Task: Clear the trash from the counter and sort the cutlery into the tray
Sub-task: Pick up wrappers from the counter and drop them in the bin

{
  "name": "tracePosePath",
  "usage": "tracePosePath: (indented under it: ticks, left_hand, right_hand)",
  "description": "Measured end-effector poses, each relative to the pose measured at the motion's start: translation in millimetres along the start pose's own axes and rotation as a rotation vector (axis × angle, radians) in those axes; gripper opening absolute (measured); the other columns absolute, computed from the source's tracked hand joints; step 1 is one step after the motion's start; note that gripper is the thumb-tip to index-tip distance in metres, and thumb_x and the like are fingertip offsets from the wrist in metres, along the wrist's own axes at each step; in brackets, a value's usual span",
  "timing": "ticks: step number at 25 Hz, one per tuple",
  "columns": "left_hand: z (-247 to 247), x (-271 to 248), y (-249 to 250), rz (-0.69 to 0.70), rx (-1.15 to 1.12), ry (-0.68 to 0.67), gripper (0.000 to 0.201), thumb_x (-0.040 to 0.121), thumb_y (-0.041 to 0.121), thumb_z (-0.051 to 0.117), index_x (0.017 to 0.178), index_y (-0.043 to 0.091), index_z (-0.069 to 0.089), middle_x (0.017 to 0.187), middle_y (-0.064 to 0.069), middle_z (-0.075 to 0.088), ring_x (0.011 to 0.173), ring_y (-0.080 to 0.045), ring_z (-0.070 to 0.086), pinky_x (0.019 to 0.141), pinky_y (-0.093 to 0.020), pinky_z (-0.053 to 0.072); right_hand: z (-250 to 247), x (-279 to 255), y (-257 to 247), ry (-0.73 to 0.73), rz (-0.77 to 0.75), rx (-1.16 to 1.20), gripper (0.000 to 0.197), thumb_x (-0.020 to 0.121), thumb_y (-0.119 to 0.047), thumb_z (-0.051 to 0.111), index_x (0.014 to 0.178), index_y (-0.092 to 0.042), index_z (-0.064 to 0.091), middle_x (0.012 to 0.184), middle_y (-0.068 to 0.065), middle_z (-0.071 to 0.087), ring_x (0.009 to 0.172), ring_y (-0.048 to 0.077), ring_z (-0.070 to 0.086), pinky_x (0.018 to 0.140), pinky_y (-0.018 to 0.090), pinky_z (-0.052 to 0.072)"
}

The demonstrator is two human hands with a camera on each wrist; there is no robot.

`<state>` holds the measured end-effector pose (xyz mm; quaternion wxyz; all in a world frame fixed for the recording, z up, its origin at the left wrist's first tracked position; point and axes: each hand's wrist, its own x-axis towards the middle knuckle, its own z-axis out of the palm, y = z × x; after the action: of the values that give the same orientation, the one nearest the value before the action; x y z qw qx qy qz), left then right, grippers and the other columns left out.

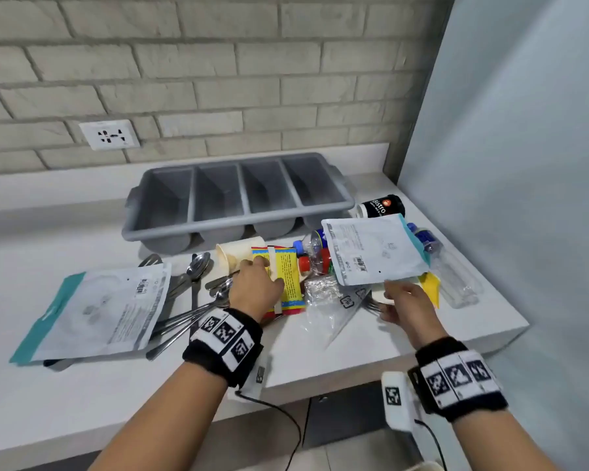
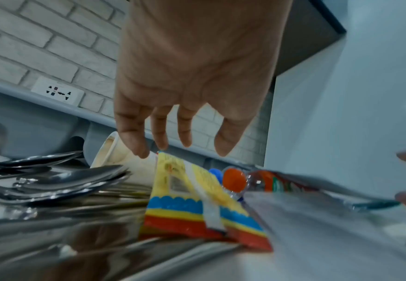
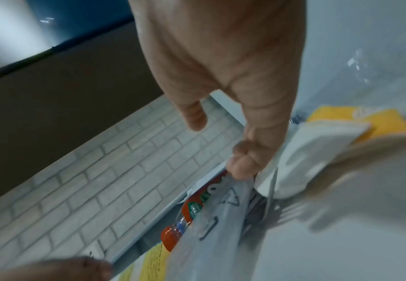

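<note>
Nothing is sorted yet: tray (image 1: 238,193) is sitting empty at 12 o'clock.
Your right hand (image 1: 407,305) is pinching a white pouch (image 1: 371,253); your left hand (image 1: 255,288), fingers loose, is reaching the yellow wrapper (image 1: 288,277).

Kitchen: counter (image 1: 303,355), cutlery tray (image 1: 238,198), brick backsplash (image 1: 218,79).

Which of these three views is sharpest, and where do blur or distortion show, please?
Head view: sharpest, the tray crisp, though wide-angle bending curves the counter edge. Left wrist view: the cutlery smears toward the bottom. Right wrist view: motion blur smears the white and yellow packet at right.
</note>
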<state>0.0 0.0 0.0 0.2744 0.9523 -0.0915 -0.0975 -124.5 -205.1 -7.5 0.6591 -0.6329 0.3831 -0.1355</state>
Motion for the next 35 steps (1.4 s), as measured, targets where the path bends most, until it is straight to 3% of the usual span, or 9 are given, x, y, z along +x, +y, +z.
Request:
tracePosePath:
  ticks: [3,12,16,18,20,26,30,32,35]
  left_hand:
    - [7,5,-2,-0.083,0.15,0.019,0.056,0.083,0.026,0.058,0.133,0.01,0.038,0.131,-0.018,0.041,0.119,-0.04,0.048,0.095,-0.045,0.045]
    - [8,17,-4,-0.151,0.122,0.091,0.069,0.079,0.031,0.067,0.135,0.017,0.03,0.125,-0.01,0.058,0.119,-0.031,0.053,0.103,-0.047,0.032]
    - [-1,21,-8,-0.084,-0.194,0.087,0.049,0.088,0.01,0.049,0.135,0.01,0.035,0.121,-0.019,0.06,0.112,-0.036,0.057,0.094,-0.043,0.047]
    - [-12,18,-7,-0.041,-0.324,0.085,0.04,0.088,0.003,0.043,0.129,0.003,0.042,0.12,-0.024,0.059,0.108,-0.038,0.057,0.085,-0.037,0.047]
    - [-24,11,-4,0.0,-0.392,0.099,0.035,0.089,0.003,0.042,0.123,0.0,0.047,0.12,-0.023,0.06,0.109,-0.038,0.057,0.085,-0.034,0.044]
    - [-28,-42,30,0.185,-0.577,-0.023,0.031,0.09,0.006,0.046,0.121,0.006,0.05,0.113,-0.007,0.063,0.105,-0.027,0.059,0.088,-0.031,0.046]
    - [10,-90,51,0.276,-0.579,-0.201,0.029,0.089,0.003,0.045,0.114,0.016,0.052,0.099,0.006,0.057,0.091,-0.015,0.053,0.066,-0.009,0.042]
    - [35,-109,59,0.304,-0.553,-0.308,0.034,0.087,0.001,0.045,0.118,0.015,0.052,0.1,0.007,0.057,0.093,-0.014,0.054,0.058,0.003,0.037]
    - [86,-141,70,0.331,-0.457,-0.486,0.041,0.084,0.002,0.048,0.123,0.017,0.049,0.101,0.009,0.058,0.09,-0.012,0.054,0.06,0.003,0.037]
  right_hand:
    - [10,21,-1,0.084,0.101,0.064,0.02,0.087,-0.026,0.056,0.076,-0.009,0.055,0.072,0.008,0.055,0.056,0.021,0.052,0.057,0.032,0.048]
    - [30,37,-10,0.159,0.166,0.254,0.027,0.086,-0.007,0.057,0.113,-0.004,0.056,0.075,0.008,0.061,0.054,0.018,0.054,0.045,0.022,0.052]
    - [30,34,-9,0.147,0.092,0.423,0.041,0.086,0.006,0.042,0.126,-0.001,0.049,0.122,0.018,0.06,0.084,0.03,0.062,0.054,0.032,0.058]
    - [28,26,-9,0.155,0.01,0.434,0.044,0.085,0.007,0.038,0.126,-0.005,0.049,0.126,0.017,0.059,0.1,0.034,0.061,0.063,0.036,0.06]
    - [22,10,-10,0.174,-0.062,0.449,0.043,0.085,0.01,0.035,0.12,-0.011,0.05,0.119,0.012,0.061,0.105,0.034,0.061,0.071,0.038,0.058]
    - [-22,-52,12,0.268,-0.208,0.54,0.05,0.083,0.012,0.034,0.122,-0.016,0.05,0.102,-0.002,0.065,0.091,0.016,0.064,0.065,0.028,0.06]
    - [-75,-86,62,0.514,-0.204,0.597,0.047,0.081,0.009,0.036,0.103,-0.022,0.062,0.096,-0.005,0.069,0.09,0.015,0.065,0.076,0.03,0.055]
    - [-104,-96,91,0.625,-0.126,0.603,0.038,0.083,0.003,0.04,0.088,-0.028,0.062,0.079,-0.015,0.071,0.079,0.009,0.065,0.068,0.02,0.055]
    - [-150,-116,133,0.723,0.031,0.348,0.029,0.088,-0.007,0.046,0.073,-0.032,0.045,0.052,-0.017,0.062,0.054,0.0,0.055,0.041,0.004,0.044]
